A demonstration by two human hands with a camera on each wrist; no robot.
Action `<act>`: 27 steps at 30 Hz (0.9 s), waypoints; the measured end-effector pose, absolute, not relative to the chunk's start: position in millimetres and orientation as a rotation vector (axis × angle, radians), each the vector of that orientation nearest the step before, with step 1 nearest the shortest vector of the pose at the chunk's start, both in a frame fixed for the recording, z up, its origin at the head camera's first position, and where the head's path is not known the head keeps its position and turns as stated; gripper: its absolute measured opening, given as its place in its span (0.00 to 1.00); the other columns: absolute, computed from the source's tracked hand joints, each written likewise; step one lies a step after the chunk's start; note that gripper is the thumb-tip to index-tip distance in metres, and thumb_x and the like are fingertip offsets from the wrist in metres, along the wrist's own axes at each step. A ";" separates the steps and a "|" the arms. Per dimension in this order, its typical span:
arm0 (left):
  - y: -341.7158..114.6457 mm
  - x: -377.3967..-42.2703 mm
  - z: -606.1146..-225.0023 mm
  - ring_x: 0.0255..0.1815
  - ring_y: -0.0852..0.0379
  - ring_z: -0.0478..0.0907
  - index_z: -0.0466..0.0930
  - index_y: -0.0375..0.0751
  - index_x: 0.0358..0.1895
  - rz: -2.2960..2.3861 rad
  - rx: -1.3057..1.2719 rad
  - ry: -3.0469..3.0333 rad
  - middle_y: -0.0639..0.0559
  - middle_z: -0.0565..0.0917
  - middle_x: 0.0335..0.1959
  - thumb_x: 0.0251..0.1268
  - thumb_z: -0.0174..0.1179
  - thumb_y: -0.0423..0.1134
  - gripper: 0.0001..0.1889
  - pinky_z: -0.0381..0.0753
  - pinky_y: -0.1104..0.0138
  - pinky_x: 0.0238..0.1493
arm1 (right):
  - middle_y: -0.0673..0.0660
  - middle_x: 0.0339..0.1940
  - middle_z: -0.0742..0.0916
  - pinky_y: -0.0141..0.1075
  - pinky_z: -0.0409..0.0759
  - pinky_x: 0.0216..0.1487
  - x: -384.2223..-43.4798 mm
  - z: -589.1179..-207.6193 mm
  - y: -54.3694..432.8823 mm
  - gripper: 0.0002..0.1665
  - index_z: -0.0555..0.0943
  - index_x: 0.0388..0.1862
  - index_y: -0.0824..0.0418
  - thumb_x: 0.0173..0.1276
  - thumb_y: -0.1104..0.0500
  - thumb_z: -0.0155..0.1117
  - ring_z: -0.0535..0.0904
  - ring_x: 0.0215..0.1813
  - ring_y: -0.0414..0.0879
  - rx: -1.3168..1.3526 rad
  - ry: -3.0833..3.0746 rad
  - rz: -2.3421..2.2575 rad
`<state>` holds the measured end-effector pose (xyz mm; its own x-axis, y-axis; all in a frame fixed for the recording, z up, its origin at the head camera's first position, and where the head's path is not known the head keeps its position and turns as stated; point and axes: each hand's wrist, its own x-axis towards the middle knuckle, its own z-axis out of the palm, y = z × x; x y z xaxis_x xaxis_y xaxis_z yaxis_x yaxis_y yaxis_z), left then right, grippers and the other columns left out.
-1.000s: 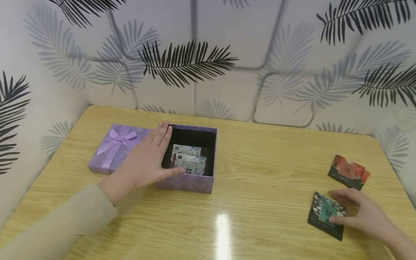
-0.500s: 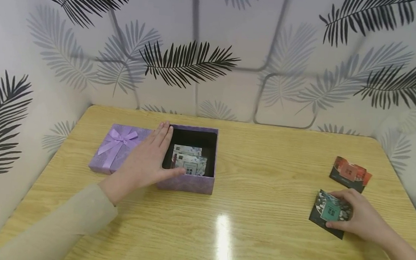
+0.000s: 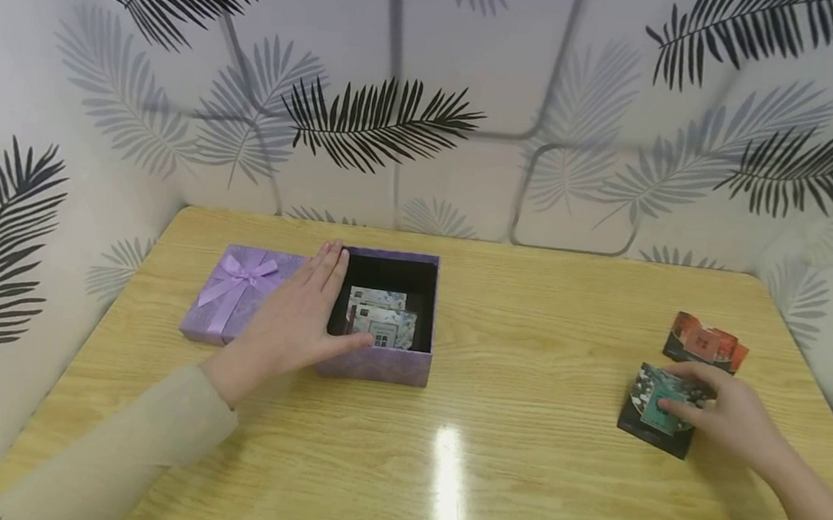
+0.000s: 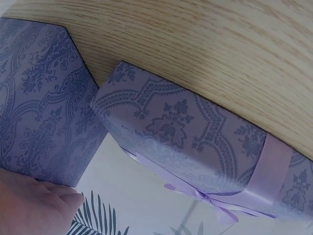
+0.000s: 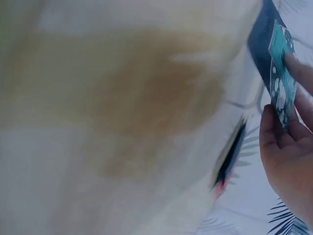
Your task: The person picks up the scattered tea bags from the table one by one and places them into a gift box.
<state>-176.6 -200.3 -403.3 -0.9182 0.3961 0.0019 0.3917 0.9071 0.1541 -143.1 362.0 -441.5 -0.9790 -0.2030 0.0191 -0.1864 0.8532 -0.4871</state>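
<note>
My right hand [image 3: 736, 416] pinches a black packet with a green label [image 3: 661, 411] by its right edge, thumb on the printed face. In the right wrist view the packet [image 5: 279, 73] is between the thumb and fingers, off the table. My left hand [image 3: 291, 315] rests on the left side of a purple box [image 3: 376, 365], fingers straight along the rim and thumb over the front wall. Pale floral packets [image 3: 388, 324] lie inside the box. The patterned box wall shows beside the left hand [image 4: 36, 208] in the left wrist view.
A purple lid with a ribbon bow [image 3: 236, 293] lies left of the box, partly behind the left hand. Red and black packets [image 3: 702, 342] lie overlapped beyond the right hand. The wooden table [image 3: 545, 331] meets a leaf-patterned wall covering at its far edge.
My right hand has closed its thumb and fingers on the green-labelled packet and lifted it slightly. The left hand stays on the box.
</note>
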 end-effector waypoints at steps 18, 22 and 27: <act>-199.7 -178.1 -399.9 0.91 0.41 0.36 0.35 0.31 0.86 0.193 0.651 3.029 0.36 0.38 0.89 0.67 0.54 0.78 0.66 0.46 0.51 0.90 | 0.54 0.43 0.91 0.25 0.76 0.34 -201.5 -377.5 291.1 0.16 0.89 0.54 0.63 0.81 0.52 0.65 0.76 0.35 0.21 -0.331 3.060 -1.001; -200.1 -178.4 -399.7 0.91 0.40 0.36 0.35 0.31 0.86 0.189 0.649 3.033 0.36 0.37 0.89 0.66 0.54 0.79 0.66 0.47 0.51 0.90 | 0.53 0.41 0.90 0.28 0.73 0.33 -214.0 -365.8 265.7 0.15 0.90 0.53 0.60 0.81 0.51 0.65 0.76 0.34 0.25 -0.379 3.079 -1.026; -200.7 -177.9 -399.7 0.91 0.40 0.37 0.35 0.31 0.86 0.186 0.639 3.034 0.36 0.38 0.89 0.67 0.54 0.79 0.66 0.47 0.51 0.90 | 0.57 0.43 0.90 0.27 0.73 0.32 -227.8 -353.0 229.0 0.15 0.89 0.54 0.62 0.81 0.54 0.65 0.76 0.34 0.30 -0.491 3.022 -1.163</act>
<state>-177.9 -200.7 -399.7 -0.9147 0.4040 -0.0095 0.3998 0.9081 0.1244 -227.8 229.0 -353.0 -0.9463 -0.2283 0.2289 -0.3229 0.7043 -0.6322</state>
